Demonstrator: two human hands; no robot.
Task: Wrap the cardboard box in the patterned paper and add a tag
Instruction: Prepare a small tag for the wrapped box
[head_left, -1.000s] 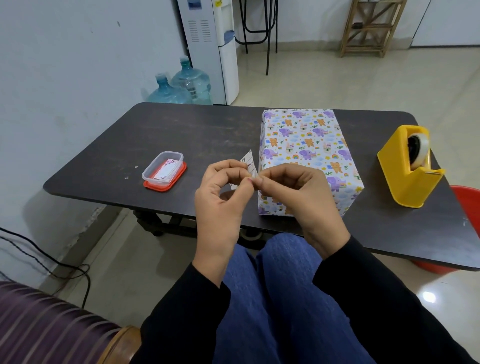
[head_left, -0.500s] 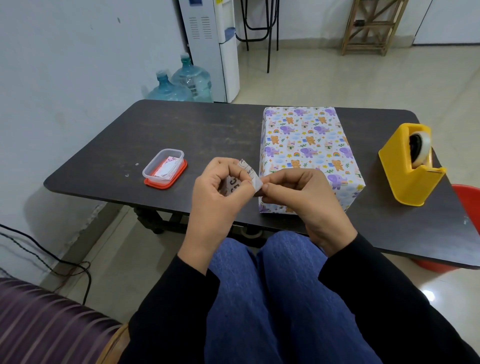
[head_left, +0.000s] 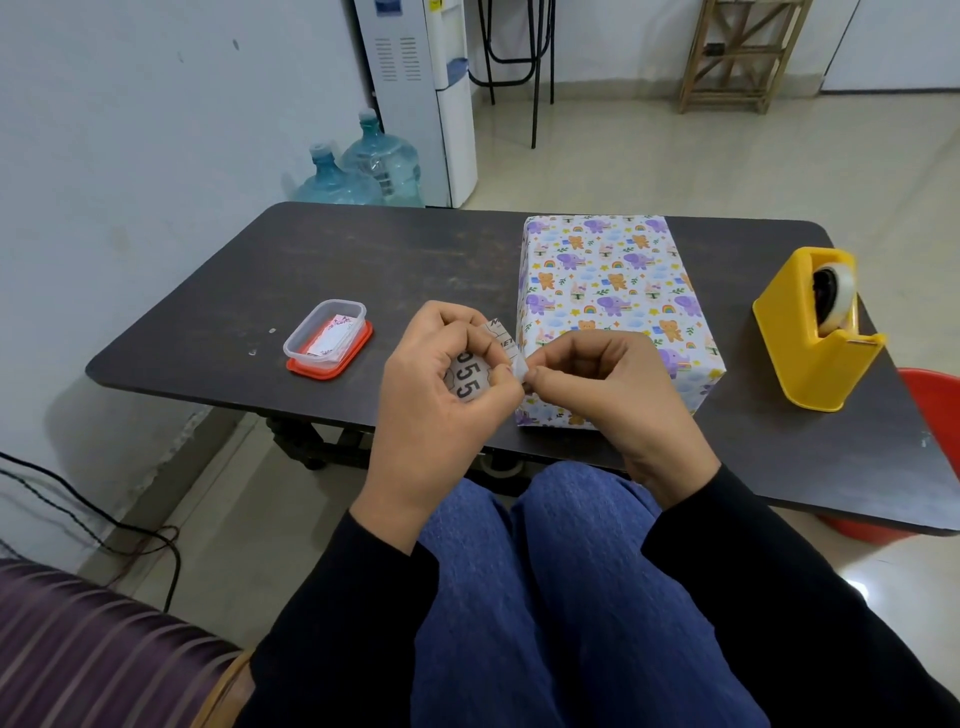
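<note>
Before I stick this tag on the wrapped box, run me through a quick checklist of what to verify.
1. Paper covers every visible face of the wrapped box: ok.
2. Grip: the left hand holds the tag, the right hand pinches its corner: ok.
3. Backing peeled off the tag: cannot tell.
4. Top of the box free of other things: ok.
5. The tape dispenser stands on the table right of the box, roll loaded: ok.
</note>
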